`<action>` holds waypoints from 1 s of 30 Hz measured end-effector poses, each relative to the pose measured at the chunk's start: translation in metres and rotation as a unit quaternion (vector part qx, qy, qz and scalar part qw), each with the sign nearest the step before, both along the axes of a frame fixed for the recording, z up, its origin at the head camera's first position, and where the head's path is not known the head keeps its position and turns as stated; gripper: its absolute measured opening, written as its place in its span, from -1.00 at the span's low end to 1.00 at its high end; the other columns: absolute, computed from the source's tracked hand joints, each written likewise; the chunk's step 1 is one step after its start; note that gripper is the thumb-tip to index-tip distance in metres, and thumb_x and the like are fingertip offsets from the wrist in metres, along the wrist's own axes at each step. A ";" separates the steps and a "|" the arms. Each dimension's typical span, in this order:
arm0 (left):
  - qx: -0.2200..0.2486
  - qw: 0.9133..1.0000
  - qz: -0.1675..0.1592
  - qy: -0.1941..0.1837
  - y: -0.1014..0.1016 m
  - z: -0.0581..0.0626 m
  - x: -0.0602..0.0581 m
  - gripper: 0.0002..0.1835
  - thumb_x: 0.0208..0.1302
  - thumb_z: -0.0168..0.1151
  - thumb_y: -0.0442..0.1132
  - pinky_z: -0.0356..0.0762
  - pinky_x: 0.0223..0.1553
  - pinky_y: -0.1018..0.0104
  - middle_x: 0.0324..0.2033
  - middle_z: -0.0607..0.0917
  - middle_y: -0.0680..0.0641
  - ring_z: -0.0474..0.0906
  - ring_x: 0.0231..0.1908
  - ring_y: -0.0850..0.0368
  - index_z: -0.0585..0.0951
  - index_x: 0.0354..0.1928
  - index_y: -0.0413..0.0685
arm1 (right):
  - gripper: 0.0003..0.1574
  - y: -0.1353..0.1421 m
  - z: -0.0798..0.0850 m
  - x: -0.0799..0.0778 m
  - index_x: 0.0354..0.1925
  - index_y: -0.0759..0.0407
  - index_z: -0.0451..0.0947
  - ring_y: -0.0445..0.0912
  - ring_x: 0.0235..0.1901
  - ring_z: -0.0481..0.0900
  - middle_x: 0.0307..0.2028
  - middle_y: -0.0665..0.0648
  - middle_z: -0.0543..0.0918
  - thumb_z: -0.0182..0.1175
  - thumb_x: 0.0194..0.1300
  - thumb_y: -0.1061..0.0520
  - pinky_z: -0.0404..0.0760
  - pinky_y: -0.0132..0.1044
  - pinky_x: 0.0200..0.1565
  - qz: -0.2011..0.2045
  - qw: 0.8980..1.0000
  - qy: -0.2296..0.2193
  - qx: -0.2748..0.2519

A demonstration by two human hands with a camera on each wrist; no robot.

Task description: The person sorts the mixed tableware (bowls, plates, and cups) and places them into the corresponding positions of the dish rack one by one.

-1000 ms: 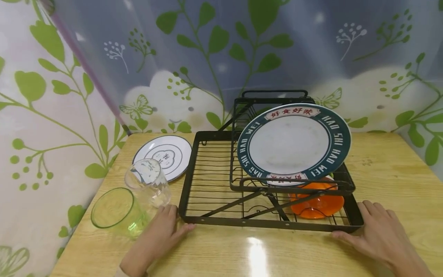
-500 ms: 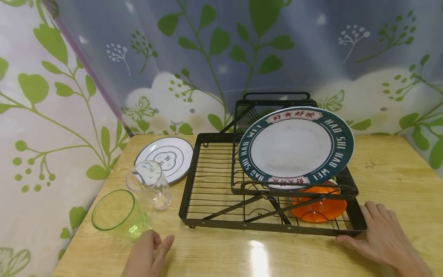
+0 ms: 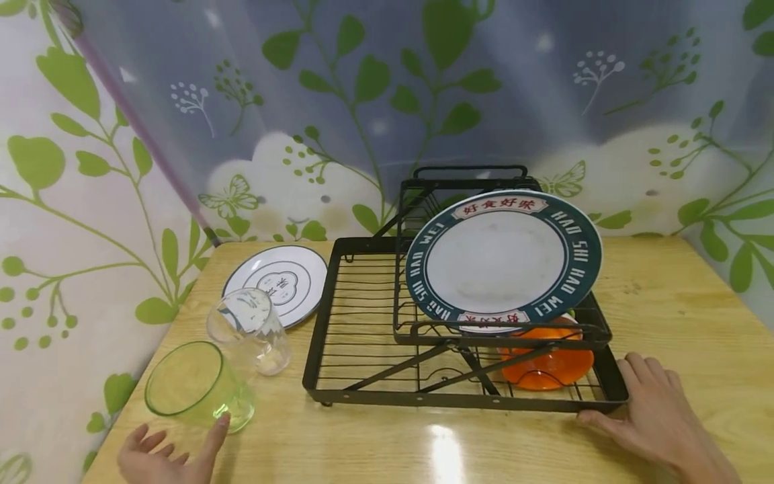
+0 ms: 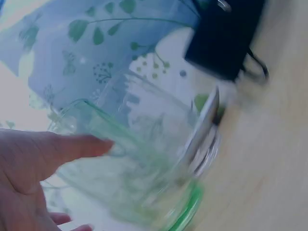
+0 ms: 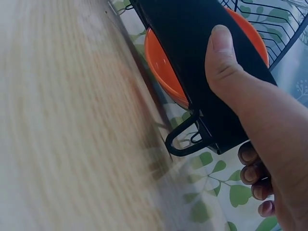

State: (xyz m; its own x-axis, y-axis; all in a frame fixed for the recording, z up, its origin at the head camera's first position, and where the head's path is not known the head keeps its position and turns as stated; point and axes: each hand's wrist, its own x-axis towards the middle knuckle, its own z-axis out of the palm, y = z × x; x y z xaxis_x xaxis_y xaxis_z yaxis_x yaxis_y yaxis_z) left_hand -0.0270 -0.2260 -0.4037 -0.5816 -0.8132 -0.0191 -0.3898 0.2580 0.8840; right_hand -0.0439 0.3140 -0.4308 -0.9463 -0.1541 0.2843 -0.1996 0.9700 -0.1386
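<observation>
My left hand (image 3: 169, 460) is spread with thumb and fingers apart, close before the yellow-green glass (image 3: 196, 393). In the left wrist view its thumb overlaps that glass's side. Behind the glass stand a clear glass (image 3: 269, 346) and a small white plate (image 3: 302, 269) lying flat. My right hand (image 3: 659, 413) grips the front right corner of the black dish rack (image 3: 459, 401), thumb on the front bar and fingers round the end. A large green-rimmed plate (image 3: 496, 262) leans on the rack's upper tier. Below it, an orange bowl (image 3: 541, 373) sits in the lower tier.
The wooden table (image 3: 363, 447) meets a leaf-patterned cloth (image 3: 363, 121) at the back and left. The rack's folding crossbars (image 3: 399, 368) stand out along its front. A small wire foot (image 5: 185, 139) sticks out under the rack's edge.
My left hand has let go of the rack's front left corner and moved left to the yellow-green glass, its fingers spreading. The right hand has stayed at the rack's right corner.
</observation>
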 end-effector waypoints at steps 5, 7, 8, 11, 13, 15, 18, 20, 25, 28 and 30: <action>0.112 0.992 -0.053 0.002 0.004 -0.007 -0.010 0.21 -0.04 0.55 -0.10 0.31 0.14 -0.07 0.32 0.02 -0.36 0.13 0.23 -0.36 -0.18 0.42 -0.19 | 0.12 0.001 0.002 0.000 -0.18 0.38 0.41 0.18 -0.27 0.36 -0.26 0.28 0.42 0.47 -0.39 -0.48 0.26 0.07 -0.27 0.000 1.000 0.002 -0.009; 0.136 0.988 -0.071 0.007 0.005 -0.011 -0.012 0.20 -0.03 0.55 -0.10 0.16 0.25 -0.24 0.37 -0.04 -0.39 0.02 0.32 -0.43 -0.20 0.40 -0.09 | 0.08 -0.001 0.002 0.000 -0.19 0.34 0.43 0.15 -0.28 0.36 -0.27 0.24 0.43 0.49 -0.39 -0.46 0.25 0.04 -0.28 -0.002 1.000 -0.008 -0.015; 0.144 0.987 -0.076 0.008 0.005 -0.013 -0.013 0.19 -0.04 0.56 -0.09 0.11 0.27 -0.28 0.37 -0.03 -0.41 0.02 0.32 -0.45 -0.18 0.38 -0.05 | 0.07 -0.002 0.001 0.001 -0.18 0.33 0.43 0.14 -0.28 0.36 -0.28 0.23 0.43 0.49 -0.38 -0.46 0.24 0.03 -0.28 -0.003 1.000 -0.011 -0.018; 0.134 0.988 -0.075 0.004 0.006 -0.019 -0.017 0.11 -0.07 0.57 -0.06 0.21 0.21 -0.19 0.31 0.14 -0.40 0.11 0.28 -0.41 -0.06 0.34 0.01 | 0.07 -0.003 0.001 0.001 -0.17 0.32 0.44 0.11 -0.28 0.36 -0.28 0.21 0.44 0.50 -0.39 -0.45 0.21 -0.02 -0.29 -0.001 1.000 -0.005 -0.027; 0.126 0.990 -0.071 0.002 0.006 -0.022 -0.020 0.08 -0.06 0.56 -0.05 0.21 0.21 -0.17 0.31 0.21 -0.36 0.15 0.25 -0.37 -0.02 0.35 0.03 | 0.09 -0.004 0.002 0.000 -0.14 0.34 0.44 0.11 -0.27 0.35 -0.28 0.22 0.45 0.50 -0.38 -0.44 0.23 -0.01 -0.29 0.000 1.000 -0.003 -0.029; 0.113 0.991 -0.067 -0.007 0.005 -0.023 -0.023 0.06 -0.03 0.54 -0.03 0.26 0.14 -0.06 0.29 0.27 -0.32 0.20 0.22 -0.30 0.00 0.37 0.04 | 0.11 -0.004 0.002 -0.001 -0.13 0.38 0.43 0.13 -0.26 0.35 -0.27 0.24 0.45 0.49 -0.36 -0.45 0.25 0.01 -0.28 0.001 1.000 -0.002 -0.028; 0.106 0.992 -0.065 -0.018 0.004 -0.024 -0.024 0.08 -0.04 0.54 0.02 0.27 0.11 -0.03 0.32 0.29 -0.32 0.23 0.20 -0.26 0.02 0.39 0.02 | 0.11 -0.005 0.002 -0.001 -0.13 0.39 0.43 0.12 -0.28 0.34 -0.28 0.24 0.43 0.49 -0.34 -0.45 0.27 0.01 -0.28 -0.002 1.000 -0.005 -0.026; 0.097 0.993 -0.063 -0.027 0.005 -0.025 -0.022 0.08 -0.08 0.56 0.03 0.27 -0.02 0.13 0.26 0.35 -0.28 0.28 0.11 -0.16 0.06 0.38 -0.02 | 0.10 -0.004 0.001 0.001 -0.15 0.38 0.43 0.12 -0.29 0.34 -0.29 0.23 0.43 0.48 -0.35 -0.45 0.27 0.01 -0.28 -0.004 1.000 -0.005 -0.025; 0.094 0.993 -0.076 -0.014 0.005 -0.025 -0.023 0.07 -0.14 0.60 0.00 0.24 -0.05 0.29 0.19 0.42 -0.08 0.28 -0.07 0.20 0.13 0.35 -0.05 | 0.13 -0.004 0.005 -0.002 -0.12 0.41 0.44 0.16 -0.27 0.37 -0.27 0.28 0.45 0.48 -0.34 -0.46 0.32 0.08 -0.23 -0.010 1.000 -0.002 -0.026; 0.112 0.991 -0.074 0.023 0.004 -0.026 -0.024 0.06 -0.14 0.61 -0.08 0.24 0.22 0.16 0.08 0.45 0.14 0.33 -0.01 0.21 0.15 0.37 -0.01 | 0.12 -0.006 0.005 -0.002 -0.12 0.41 0.44 0.14 -0.28 0.38 -0.30 0.24 0.45 0.47 -0.31 -0.46 0.34 0.10 -0.22 -0.013 0.999 -0.013 -0.027; 0.130 0.988 -0.066 0.055 0.002 -0.029 -0.026 0.07 -0.14 0.62 -0.15 0.12 0.35 0.04 0.01 0.43 0.23 0.34 0.12 0.10 0.14 0.38 -0.01 | 0.10 -0.007 0.003 -0.001 -0.12 0.40 0.43 0.10 -0.32 0.36 -0.35 0.18 0.43 0.46 -0.28 -0.47 0.35 0.08 -0.23 -0.018 0.999 -0.024 -0.027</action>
State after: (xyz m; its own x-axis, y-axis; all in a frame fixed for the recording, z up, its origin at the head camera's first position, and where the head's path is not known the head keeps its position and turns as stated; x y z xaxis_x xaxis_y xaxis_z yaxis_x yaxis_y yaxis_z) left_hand -0.0526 -0.2237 -0.4330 -0.6920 -0.7065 -0.1479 -0.2662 0.0593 0.9621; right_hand -0.0452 0.3068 -0.4274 -0.9635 -0.1052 0.2461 -0.1567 0.9672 -0.1999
